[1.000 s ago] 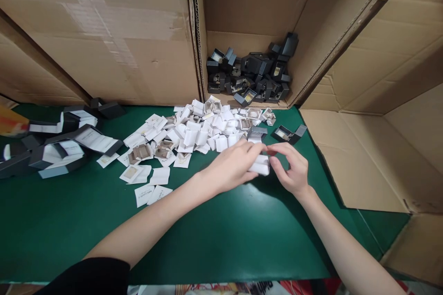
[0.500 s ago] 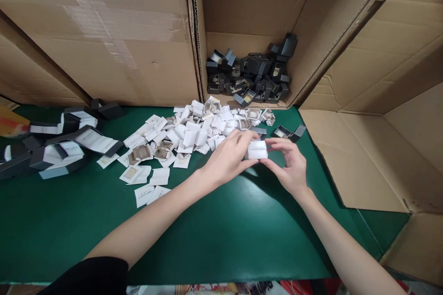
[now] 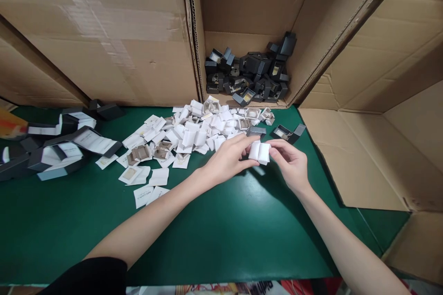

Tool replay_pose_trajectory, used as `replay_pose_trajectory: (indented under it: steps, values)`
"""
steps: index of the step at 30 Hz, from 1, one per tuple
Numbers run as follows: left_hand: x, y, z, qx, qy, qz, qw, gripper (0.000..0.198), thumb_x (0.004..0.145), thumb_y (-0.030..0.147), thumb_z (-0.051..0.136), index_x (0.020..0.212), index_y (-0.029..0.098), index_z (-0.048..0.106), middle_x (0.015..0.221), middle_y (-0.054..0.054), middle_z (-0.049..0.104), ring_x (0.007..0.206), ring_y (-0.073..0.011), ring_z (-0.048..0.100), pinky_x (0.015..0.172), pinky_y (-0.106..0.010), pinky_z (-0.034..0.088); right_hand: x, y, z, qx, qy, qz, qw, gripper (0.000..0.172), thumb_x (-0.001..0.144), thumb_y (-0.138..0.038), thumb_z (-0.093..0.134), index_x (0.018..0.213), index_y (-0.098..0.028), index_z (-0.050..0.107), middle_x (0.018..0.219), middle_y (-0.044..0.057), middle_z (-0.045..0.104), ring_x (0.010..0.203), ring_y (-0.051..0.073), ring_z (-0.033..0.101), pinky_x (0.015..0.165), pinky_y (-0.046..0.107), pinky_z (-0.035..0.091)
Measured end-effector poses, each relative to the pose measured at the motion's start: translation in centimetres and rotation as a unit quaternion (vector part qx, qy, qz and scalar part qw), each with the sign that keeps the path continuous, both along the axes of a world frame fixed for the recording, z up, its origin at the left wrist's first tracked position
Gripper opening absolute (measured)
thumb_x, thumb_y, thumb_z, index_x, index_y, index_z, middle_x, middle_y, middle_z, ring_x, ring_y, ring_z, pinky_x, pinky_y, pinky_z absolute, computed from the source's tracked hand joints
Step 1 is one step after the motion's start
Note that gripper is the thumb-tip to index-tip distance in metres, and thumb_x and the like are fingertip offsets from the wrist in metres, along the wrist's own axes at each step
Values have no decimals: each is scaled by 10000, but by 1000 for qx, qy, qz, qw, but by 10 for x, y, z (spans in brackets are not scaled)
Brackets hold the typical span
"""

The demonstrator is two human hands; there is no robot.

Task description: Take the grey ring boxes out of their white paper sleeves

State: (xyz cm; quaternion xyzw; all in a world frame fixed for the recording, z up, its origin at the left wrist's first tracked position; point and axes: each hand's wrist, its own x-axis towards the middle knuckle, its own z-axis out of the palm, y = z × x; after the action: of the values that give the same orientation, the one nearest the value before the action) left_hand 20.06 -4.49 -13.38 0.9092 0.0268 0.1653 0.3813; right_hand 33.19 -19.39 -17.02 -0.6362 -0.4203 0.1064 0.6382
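A small white folded insert (image 3: 259,152) is held above the green table (image 3: 221,235), with a crease down its middle. My left hand (image 3: 232,157) grips its left side between thumb and fingers. On the right side, my right hand (image 3: 290,162) pinches it with thumb and forefinger. Just behind my hands lies a dark piece of a box (image 3: 256,131). An open black box (image 3: 283,132) with its lid folded back rests a little to the right. The heap of white inserts (image 3: 190,133) spreads behind and left of my left hand.
Many black boxes (image 3: 256,67) are piled inside a cardboard carton (image 3: 256,4) at the back. Larger dark boxes with white linings (image 3: 58,152) lie at the far left. A cardboard flap (image 3: 356,161) covers the table's right side. Printed white cards (image 3: 143,196) lie at front left.
The white insert has turned in my hands, so its crease now runs front to back instead of sideways. My right fingers have shifted around its right edge.
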Motion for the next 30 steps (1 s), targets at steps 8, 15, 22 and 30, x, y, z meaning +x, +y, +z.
replay_pose_trajectory:
  steps: [8, 15, 22, 30]
  values:
    - [0, 1, 1, 2, -20, 29, 999, 386, 768, 330, 701, 1115, 186, 610, 809, -10, 522, 712, -139, 490, 625, -252, 397, -4, -1, 3, 43, 3, 77, 996, 242, 838, -223, 641, 1077, -260, 656, 1197, 71, 646, 1131, 246, 593, 926, 421, 524]
    - [0, -3, 2, -12, -24, 32, 999, 333, 771, 319, 679, 1064, 177, 611, 778, -3, 520, 692, -134, 470, 614, -251, 381, -2, -2, -1, 57, 15, 109, 992, 410, 745, -223, 745, 1130, -270, 610, 1161, 70, 661, 1110, 260, 607, 942, 444, 517]
    - [-2, -1, 10, -11, 16, -12, 1000, 331, 756, 271, 691, 1066, 178, 620, 787, -3, 505, 735, -143, 482, 631, -243, 376, 7, -8, 9, 27, -216, 93, 972, 392, 723, -191, 746, 1092, -255, 630, 1050, 76, 658, 965, 248, 636, 825, 414, 541]
    - [-1, 2, 3, 6, 42, -38, 998, 379, 753, 203, 679, 1125, 176, 611, 796, -12, 511, 736, -149, 488, 624, -244, 397, 10, -8, 9, -49, -361, 85, 928, 292, 769, -224, 661, 1055, -227, 598, 1014, 101, 658, 928, 241, 639, 775, 398, 543]
